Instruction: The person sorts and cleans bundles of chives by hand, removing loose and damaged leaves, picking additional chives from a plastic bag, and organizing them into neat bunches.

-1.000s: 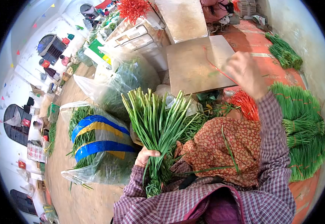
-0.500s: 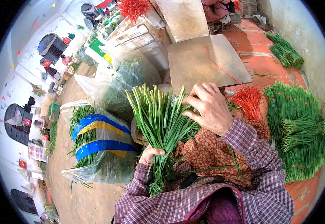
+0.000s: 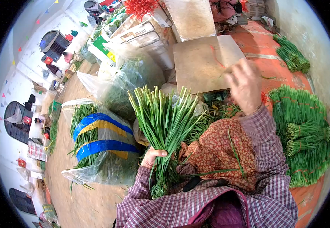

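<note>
My left hand (image 3: 154,156) is closed around the lower part of a bunch of garlic chives (image 3: 165,117), the pale cut ends fanned out at the top. Smeared by motion, my right hand (image 3: 244,86) is in the air near the front right corner of a square board (image 3: 195,64). Whether its fingers hold anything cannot be made out. A red tie strip (image 3: 217,56) lies on that board. Just beside my right hand a little of a pile of red ties (image 3: 264,97) shows; the rest is hidden.
Tied chive bundles (image 3: 301,98) are stacked at the right, with another bundle (image 3: 292,53) farther back by the wall. At the left stand a striped bag of greens (image 3: 104,152) and a clear plastic bag (image 3: 134,76). Loose greens (image 3: 210,119) lie before my patterned apron (image 3: 218,148).
My right hand has moved away from the chive tops, to the right and slightly up, now over the red ties. My left hand keeps its hold on the bunch.
</note>
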Available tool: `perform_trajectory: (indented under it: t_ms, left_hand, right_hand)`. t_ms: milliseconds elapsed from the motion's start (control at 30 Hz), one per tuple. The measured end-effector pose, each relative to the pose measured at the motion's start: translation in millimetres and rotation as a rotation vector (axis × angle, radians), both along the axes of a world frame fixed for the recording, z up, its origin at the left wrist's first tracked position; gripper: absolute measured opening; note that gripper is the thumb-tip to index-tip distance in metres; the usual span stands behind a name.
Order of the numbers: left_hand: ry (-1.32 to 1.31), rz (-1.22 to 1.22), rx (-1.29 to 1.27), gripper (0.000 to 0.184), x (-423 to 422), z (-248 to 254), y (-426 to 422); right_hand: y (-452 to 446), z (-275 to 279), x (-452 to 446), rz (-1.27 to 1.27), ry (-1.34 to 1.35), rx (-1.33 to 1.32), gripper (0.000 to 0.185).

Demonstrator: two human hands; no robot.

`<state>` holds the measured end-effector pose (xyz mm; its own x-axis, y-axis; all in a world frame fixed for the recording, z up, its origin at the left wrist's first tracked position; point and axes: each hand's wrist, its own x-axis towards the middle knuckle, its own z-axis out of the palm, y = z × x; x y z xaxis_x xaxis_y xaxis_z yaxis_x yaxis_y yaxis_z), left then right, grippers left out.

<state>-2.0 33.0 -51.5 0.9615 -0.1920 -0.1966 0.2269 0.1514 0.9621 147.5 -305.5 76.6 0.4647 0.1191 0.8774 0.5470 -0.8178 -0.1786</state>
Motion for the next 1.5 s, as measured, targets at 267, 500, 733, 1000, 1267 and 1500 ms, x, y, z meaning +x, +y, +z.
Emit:
perform_trajectory:
  t_ms: [267,500,733,1000,1267,1500]
  left_hand:
    - [0.044,0.032,0.011,0.051,0,-10,8]
    - [0.138,-0.071,0.065,0.062,0,20,-5]
    - [0.119,-0.1,0.13,0.066,0,25,-7]
    - [0.039,-0.083,0.144,0.068,5,44,-32]
    - [0.084,-0.099,0.173,0.072,7,49,-38]
    - [0.045,-0.096,0.243,0.075,9,41,-38]
  right_hand:
    - [-9,1,-14,0.222,0.395,-0.042,0.026]
    - [45,22,-19,0.628,0.361,-0.044,0.027]
    - [50,10,-7,0.514,0.181,0.045,0.01]
    - [26,28,-13,0.462,0.295,0.168,0.017]
    - [65,15,-36,0.46,0.338,-0.102,0.036]
    - [61,-6,-27,0.416,0.458,-0.181,0.043]
